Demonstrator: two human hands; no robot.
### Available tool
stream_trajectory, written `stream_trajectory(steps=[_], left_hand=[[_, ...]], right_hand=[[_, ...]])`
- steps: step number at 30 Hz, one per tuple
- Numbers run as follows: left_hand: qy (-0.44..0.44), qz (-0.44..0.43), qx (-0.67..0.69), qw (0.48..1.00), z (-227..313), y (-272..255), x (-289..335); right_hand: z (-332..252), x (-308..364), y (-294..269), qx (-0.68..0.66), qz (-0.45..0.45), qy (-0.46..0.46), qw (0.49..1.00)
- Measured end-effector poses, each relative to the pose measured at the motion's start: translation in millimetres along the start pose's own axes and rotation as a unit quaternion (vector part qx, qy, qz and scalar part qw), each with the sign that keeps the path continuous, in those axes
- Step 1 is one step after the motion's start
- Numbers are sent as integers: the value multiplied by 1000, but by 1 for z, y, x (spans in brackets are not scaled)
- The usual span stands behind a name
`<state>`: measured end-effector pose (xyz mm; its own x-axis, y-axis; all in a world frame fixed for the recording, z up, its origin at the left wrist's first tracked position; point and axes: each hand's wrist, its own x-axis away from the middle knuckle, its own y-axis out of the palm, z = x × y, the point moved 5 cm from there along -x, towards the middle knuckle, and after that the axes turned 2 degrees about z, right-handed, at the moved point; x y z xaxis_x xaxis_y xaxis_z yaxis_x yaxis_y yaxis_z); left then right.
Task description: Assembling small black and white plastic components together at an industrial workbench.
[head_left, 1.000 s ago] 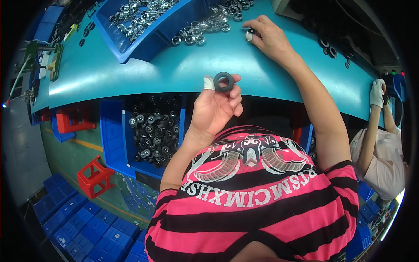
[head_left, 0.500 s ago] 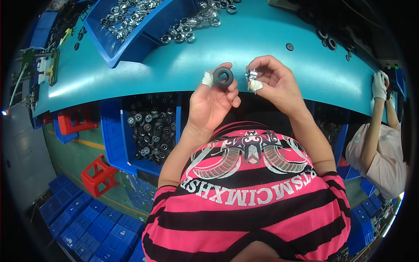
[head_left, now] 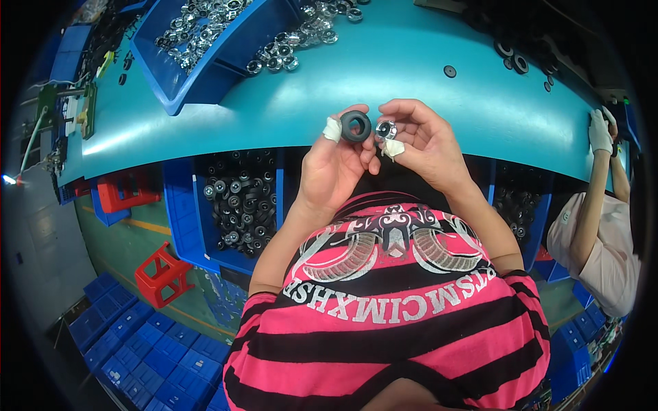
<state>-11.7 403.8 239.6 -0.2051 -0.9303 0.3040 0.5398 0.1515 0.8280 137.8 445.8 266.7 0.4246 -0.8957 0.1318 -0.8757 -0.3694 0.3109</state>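
Teal tbl (head_left: 274,120): blue bin (head_left: 229,61), loose shiny hubs (head_left: 283,50) beside, blk disc (head_left: 449,71), blk rings (head_left: 514,58).

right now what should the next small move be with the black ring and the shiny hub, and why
Probably ease the shiny hub leftward to line up with the opening of the black ring: the left grip holds the ring with its opening unfilled, and the right grip holds the hub close beside it, not inside.

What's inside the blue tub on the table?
Shiny hubs, like the hub in the right hand. Whatever lies beneath them is covered, and the tub runs out of the picture.
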Motion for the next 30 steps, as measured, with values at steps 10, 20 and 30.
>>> stream_trajectory(steps=[10,20,30], left_hand=[[-7,-8,-40,999,-9,4,-3],[35,12,-187,982,-4,18,5],[61,-14,-238,969,-2,17,10]], right_hand=[[-13,4,-3,165,62,-105,979],[-22,10,4,261,89,-186,943],[-22,12,8,269,60,-200,940]])
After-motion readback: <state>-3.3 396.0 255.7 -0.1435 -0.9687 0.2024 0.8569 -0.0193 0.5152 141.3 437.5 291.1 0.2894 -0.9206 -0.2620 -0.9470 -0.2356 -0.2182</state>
